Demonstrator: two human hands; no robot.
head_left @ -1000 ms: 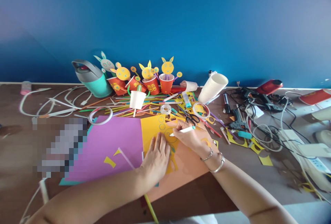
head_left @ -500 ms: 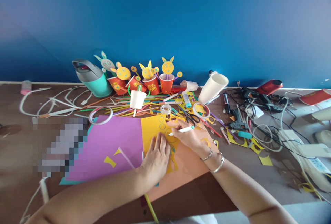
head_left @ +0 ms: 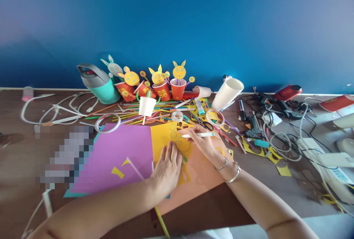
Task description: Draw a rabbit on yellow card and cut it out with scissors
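Note:
My left hand (head_left: pixel 167 165) lies flat on the yellow paper (head_left: pixel 160 136), fingers together and stretched out. In my right hand (head_left: pixel 202 141) is a white marker pen (head_left: pixel 199 134), its tip pointing left over the upper part of the yellow sheet. Small drawn circles and a larger round outline (head_left: pixel 183 144) show on the yellow paper near the tip. Whether the tip touches the paper I cannot tell. Under and beside the yellow sheet lie an orange sheet (head_left: pixel 199 180) and a purple sheet (head_left: pixel 124 147).
Behind the sheets stand a white cup (head_left: pixel 147 106), red cups (head_left: pixel 177 90) with paper animal figures, a teal bottle (head_left: pixel 105 90) and stacked white cups (head_left: pixel 228 93). Scissors (head_left: pixel 207 125), tape rolls (head_left: pixel 177 116) and paper scraps lie near my right hand. Cables and a glue gun (head_left: pixel 253 130) are at right.
My right hand has shifted slightly right, and the marker has swung to lie flatter, its tip a little higher on the sheet. The left hand has stayed in place.

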